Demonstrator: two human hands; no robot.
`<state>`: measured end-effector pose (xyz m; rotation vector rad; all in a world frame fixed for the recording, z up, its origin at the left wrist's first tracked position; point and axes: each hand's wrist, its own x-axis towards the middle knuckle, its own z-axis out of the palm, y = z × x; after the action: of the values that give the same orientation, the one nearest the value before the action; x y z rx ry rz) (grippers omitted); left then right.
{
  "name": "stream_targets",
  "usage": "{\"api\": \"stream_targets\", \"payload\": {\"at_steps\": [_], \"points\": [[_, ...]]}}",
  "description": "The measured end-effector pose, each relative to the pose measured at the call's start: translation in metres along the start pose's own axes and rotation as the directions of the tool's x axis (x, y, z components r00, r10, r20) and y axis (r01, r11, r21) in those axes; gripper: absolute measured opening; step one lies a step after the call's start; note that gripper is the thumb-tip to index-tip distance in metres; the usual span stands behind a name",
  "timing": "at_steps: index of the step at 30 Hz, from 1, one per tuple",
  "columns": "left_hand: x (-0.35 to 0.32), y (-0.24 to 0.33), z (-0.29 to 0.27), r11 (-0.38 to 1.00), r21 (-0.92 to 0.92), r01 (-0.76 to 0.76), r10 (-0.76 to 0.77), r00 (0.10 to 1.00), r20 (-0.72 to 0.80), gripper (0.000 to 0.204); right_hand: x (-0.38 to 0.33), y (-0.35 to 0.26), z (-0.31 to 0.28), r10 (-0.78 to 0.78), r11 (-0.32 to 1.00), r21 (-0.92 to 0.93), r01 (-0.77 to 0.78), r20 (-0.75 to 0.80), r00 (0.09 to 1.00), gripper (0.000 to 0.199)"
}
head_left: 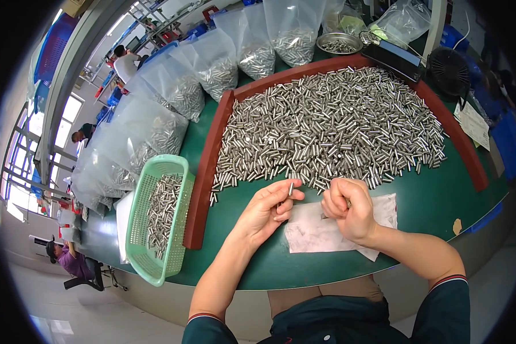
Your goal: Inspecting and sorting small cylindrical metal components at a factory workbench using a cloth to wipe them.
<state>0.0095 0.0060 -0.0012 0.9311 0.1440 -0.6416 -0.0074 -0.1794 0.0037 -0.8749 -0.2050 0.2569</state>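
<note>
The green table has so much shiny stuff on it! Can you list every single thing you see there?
Small silver metal pins: too many to count, heaped on the green table inside a brown raised border.
Light green plastic mesh basket: one, at the table's left edge, holding more pins.
Clear plastic bags of pins: several, lined along the far left.
Round metal bowl: one, far side.
Small black fan: one, far right.
White cloth: one, under the hands.
Other people: some, at distant left.
Left hand: fingers pinch one upright pin.
Right hand: closed; whether it holds anything is hidden.
</note>
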Motion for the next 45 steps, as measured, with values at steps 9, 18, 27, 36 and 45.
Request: {"api": "stream_targets", "payload": {"at_steps": [9,18,27,36,45], "points": [[-0.016,0.016,-0.002,0.941,0.238,-0.239,0.258,0.965,-0.051,0.027,-0.002,0.002,0.007,-0.019,1.0,0.002,0.019,0.03,0.999,0.033],[-0.099,0.085,0.009,-0.174,0.978,0.111,0.985,0.039,0.17,0.01,-0.006,0.006,0.003,-0.058,0.998,-0.015,0.059,0.035,0.998,0.035],[-0.149,0.059,-0.032,-0.266,0.772,0.577,0.956,0.263,0.133,0.045,-0.005,0.009,0.004,-0.064,0.997,-0.042,0.068,0.073,0.995,0.037],[-0.122,-0.018,0.026,-0.396,0.917,0.042,0.796,0.515,0.319,0.027,-0.006,0.008,0.005,-0.049,0.999,-0.004,0.05,0.06,0.997,0.035],[-0.066,-0.023,0.027,-0.666,0.743,-0.063,0.489,0.716,0.499,0.038,-0.003,0.007,0.003,-0.046,0.999,-0.016,0.048,0.063,0.997,0.036]]}}
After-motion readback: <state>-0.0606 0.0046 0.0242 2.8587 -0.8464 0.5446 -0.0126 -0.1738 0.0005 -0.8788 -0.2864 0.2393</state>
